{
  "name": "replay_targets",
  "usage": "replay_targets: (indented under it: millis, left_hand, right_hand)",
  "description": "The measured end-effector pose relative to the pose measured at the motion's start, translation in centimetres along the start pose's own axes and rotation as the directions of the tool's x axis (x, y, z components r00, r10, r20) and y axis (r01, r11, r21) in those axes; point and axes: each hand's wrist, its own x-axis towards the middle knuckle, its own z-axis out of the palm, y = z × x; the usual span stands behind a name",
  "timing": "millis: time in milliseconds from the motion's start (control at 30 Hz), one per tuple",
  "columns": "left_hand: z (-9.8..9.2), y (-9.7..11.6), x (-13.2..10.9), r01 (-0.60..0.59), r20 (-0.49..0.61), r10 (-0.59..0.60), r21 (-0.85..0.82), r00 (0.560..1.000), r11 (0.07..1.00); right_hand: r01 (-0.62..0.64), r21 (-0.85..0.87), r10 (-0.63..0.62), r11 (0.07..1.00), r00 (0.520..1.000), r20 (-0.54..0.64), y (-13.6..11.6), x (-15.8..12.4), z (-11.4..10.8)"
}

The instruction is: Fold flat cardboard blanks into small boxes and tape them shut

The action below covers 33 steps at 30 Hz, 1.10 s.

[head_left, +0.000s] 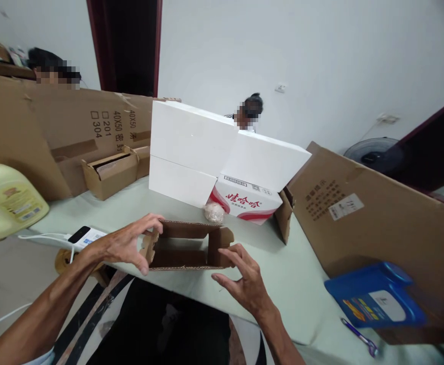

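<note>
Left forearm (54, 299) closest in, and the left hand (130, 243) clamps the open cardboard box (185, 259) across its left end, right by the bench's near edge (202, 295), while the right hand (246, 281) has fingers apart opposite, so a lopsided push could slide it off.

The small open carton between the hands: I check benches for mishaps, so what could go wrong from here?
The open carton stands near the front edge of the table, so a pull toward the body might tip it off. With the right hand spread open, that end may sag if lifted. The pale round bundle just beyond the carton might roll if bumped.
</note>
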Motion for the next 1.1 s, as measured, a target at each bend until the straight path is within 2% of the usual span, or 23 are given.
replay_targets:
  millis: [100,267,367,467,567,733,900,1100]
  left_hand:
    - [-0.2,-0.6,-0.5,0.011,0.013,-0.011,-0.036,1.0,0.999]
    - [1.2,-0.6,-1.0,0.06,-0.013,-0.059,0.082,0.998,0.995]
    - [2.2,-1.2,-1.0,0.068,-0.076,-0.063,0.057,0.995,0.996]
    - [2.9,-2.5,-0.7,0.015,-0.178,-0.018,-0.02,0.984,1.0]
    - [3.1,-3.6,-0.4,-0.039,-0.261,0.02,-0.067,0.965,0.997]
    - [3.1,-3.9,0.6,-0.035,-0.336,-0.009,-0.125,0.942,0.991]
    - [3.0,-4.0,1.5,0.005,-0.381,-0.059,-0.141,0.923,0.99]
    - [2.6,-4.3,1.2,-0.011,-0.367,-0.045,-0.15,0.929,0.989]
  right_hand:
    - [-0.099,0.117,0.113,0.988,0.985,-0.127,1.1,-1.2,0.1]
    - [-0.232,0.283,0.295,0.931,0.934,-0.202,2.7,-2.4,1.8]
    - [-0.277,0.374,0.378,0.885,0.897,-0.229,3.5,-2.7,2.8]
    - [-0.31,0.456,0.451,0.834,0.86,-0.24,4.0,-2.8,3.5]
    - [-0.339,0.483,0.496,0.807,0.833,-0.245,4.3,-3.1,4.3]
    - [-0.318,0.622,0.572,0.715,0.778,-0.26,4.5,-2.8,5.8]
    - [-0.331,0.663,0.602,0.672,0.765,-0.228,4.6,-1.6,6.1]
    - [-0.355,0.643,0.616,0.678,0.752,-0.234,4.6,-1.4,6.0]
